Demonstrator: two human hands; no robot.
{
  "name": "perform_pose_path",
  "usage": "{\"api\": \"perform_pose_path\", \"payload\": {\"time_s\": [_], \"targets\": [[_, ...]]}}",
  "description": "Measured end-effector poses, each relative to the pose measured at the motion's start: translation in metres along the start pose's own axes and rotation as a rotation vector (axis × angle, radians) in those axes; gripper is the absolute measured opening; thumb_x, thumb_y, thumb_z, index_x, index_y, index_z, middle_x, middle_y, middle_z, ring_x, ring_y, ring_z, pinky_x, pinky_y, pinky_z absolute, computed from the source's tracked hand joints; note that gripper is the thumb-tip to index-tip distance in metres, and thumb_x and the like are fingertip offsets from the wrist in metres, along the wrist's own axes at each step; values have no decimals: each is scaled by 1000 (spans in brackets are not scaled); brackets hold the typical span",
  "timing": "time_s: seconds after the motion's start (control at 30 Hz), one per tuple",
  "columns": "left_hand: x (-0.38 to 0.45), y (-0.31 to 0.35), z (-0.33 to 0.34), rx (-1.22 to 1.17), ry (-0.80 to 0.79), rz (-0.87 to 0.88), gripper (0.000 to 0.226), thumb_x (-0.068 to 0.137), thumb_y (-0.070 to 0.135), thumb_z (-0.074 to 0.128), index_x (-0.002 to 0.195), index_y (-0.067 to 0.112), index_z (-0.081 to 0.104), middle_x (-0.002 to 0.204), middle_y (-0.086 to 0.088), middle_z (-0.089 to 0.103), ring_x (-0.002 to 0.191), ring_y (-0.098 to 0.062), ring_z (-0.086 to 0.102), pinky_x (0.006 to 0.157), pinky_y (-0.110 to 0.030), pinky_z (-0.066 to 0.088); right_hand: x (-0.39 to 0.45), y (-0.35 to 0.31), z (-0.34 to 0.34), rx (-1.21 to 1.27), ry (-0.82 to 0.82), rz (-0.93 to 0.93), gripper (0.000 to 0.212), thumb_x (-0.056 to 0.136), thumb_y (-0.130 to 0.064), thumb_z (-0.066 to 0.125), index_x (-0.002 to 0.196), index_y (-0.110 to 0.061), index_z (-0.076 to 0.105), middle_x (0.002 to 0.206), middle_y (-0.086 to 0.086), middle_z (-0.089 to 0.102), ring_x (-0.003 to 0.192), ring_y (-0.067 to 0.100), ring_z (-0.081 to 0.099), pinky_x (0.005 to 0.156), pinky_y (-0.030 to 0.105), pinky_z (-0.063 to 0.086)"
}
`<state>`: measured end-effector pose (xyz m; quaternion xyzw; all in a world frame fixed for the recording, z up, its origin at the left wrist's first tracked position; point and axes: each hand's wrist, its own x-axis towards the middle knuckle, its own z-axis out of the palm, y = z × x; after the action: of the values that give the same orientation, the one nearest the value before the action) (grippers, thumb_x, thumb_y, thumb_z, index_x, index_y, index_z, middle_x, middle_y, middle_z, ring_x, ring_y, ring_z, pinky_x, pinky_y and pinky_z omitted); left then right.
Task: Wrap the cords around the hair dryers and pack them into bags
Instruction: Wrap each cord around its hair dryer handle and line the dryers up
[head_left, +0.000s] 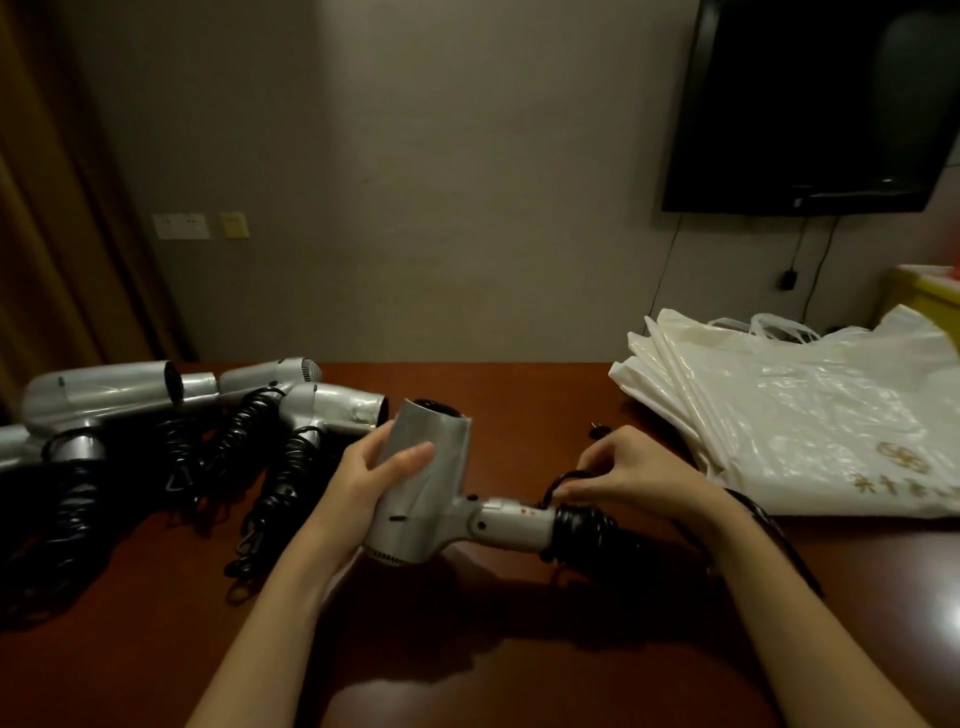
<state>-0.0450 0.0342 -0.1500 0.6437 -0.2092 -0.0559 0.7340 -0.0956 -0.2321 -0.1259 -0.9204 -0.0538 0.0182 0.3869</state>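
Observation:
A silver hair dryer (434, 499) is held above the brown table (519, 395), nozzle up, handle pointing right. My left hand (371, 475) grips its barrel. Black coiled cord (584, 527) is wound around the end of the handle. My right hand (631, 470) pinches a loop of that cord just above the handle. The plug (600, 429) pokes out behind my right hand. A stack of white plastic bags (789, 410) lies flat at the right.
Several more silver hair dryers (104, 397) with loose black coiled cords (280, 483) lie in a pile at the left of the table. A dark television (810, 104) hangs on the wall at the upper right. A yellow box (919, 296) stands behind the bags.

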Motion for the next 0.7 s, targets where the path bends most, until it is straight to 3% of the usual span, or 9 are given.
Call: {"api": "perform_pose_path", "payload": {"time_s": [0.13, 0.2, 0.27, 0.33, 0.5, 0.63, 0.7], "targets": [[6, -9, 3, 157, 42, 89, 64, 49, 57, 78, 98, 17, 67, 83, 2, 72, 75, -14, 67, 63, -23, 52, -1, -11, 4, -36, 101, -78, 21, 90, -35, 63, 80, -20, 74, 77, 9, 69, 74, 29, 64, 67, 39, 52], [6, -8, 4, 177, 127, 142, 62, 47, 58, 76, 97, 22, 65, 81, 9, 72, 72, -6, 67, 60, -19, 51, -2, -18, 3, -4, 133, -100, 21, 95, -26, 56, 90, -18, 75, 80, 7, 70, 77, 27, 65, 72, 37, 53], [7, -7, 3, 202, 212, 182, 56, 51, 57, 71, 97, 26, 63, 83, 14, 72, 74, -1, 67, 60, -17, 52, -3, -26, 8, 89, 81, -93, 22, 98, -18, 50, 103, -13, 71, 78, 4, 67, 70, 17, 62, 65, 27, 48], [7, -8, 1, 259, 274, 201, 56, 53, 60, 69, 99, 28, 62, 88, 9, 70, 78, -1, 66, 62, -18, 52, -3, -31, 16, 148, -3, -68, 26, 100, -11, 45, 113, -18, 66, 71, -3, 61, 55, 5, 53, 53, 16, 40], [6, -6, 5, 160, 397, 201, 52, 51, 60, 70, 90, 26, 63, 86, 2, 66, 67, 1, 64, 57, -15, 50, -2, -33, 27, 276, 3, -117, 32, 100, -11, 47, 120, -35, 54, 75, -2, 64, 46, 10, 47, 42, 19, 38], [6, -6, 2, 111, 478, 152, 51, 53, 64, 70, 92, 30, 63, 89, 2, 69, 75, -9, 68, 64, -27, 55, 2, -33, 33, 331, 195, -81, 20, 95, -17, 57, 114, -17, 49, 79, 3, 73, 44, 13, 51, 41, 19, 39], [5, -4, 0, 79, 534, 135, 42, 60, 57, 74, 90, 31, 63, 87, 3, 69, 75, -11, 67, 64, -28, 52, 3, -34, 35, 354, 215, -82, 13, 95, -19, 57, 106, -11, 53, 74, 3, 73, 46, 16, 51, 41, 19, 38]]}}
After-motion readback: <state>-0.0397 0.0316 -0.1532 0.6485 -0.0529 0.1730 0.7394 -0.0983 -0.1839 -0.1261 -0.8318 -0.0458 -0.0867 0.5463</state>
